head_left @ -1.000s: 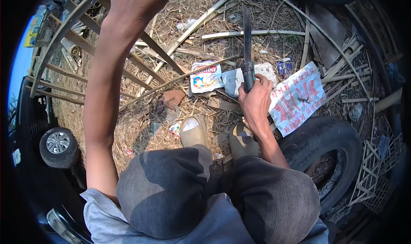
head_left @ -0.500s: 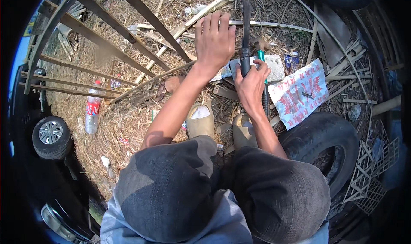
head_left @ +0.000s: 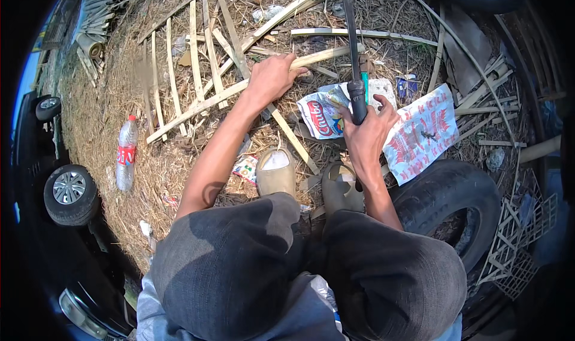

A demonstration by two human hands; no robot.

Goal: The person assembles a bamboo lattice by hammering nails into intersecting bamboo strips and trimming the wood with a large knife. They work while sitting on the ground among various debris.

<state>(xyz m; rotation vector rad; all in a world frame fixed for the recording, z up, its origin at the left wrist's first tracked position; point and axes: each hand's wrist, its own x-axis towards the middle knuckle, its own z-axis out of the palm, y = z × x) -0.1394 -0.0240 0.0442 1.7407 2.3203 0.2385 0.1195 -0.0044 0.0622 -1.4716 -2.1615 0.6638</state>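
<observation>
L hand (head_left: pixel 272 80) is clamped on slatted frame (head_left: pixel 203 106); R hand (head_left: pixel 369 131) holds long knife (head_left: pixel 353 53) by hdl. (head_left: pixel 357 101), prob. firmly, grip partly hidden.

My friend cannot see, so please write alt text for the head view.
A person's left grip holds a pale wooden strip; the right grip is at a machete's handle. A printed sheet, a tire and dry straw lie nearby.

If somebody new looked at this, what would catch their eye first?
Probably the machete in the right hand, its dark blade pointing toward the picture's top. Next, the slatted wooden frame at upper left, gripped at its rail by the left hand. A black tire lies at lower right.
</observation>
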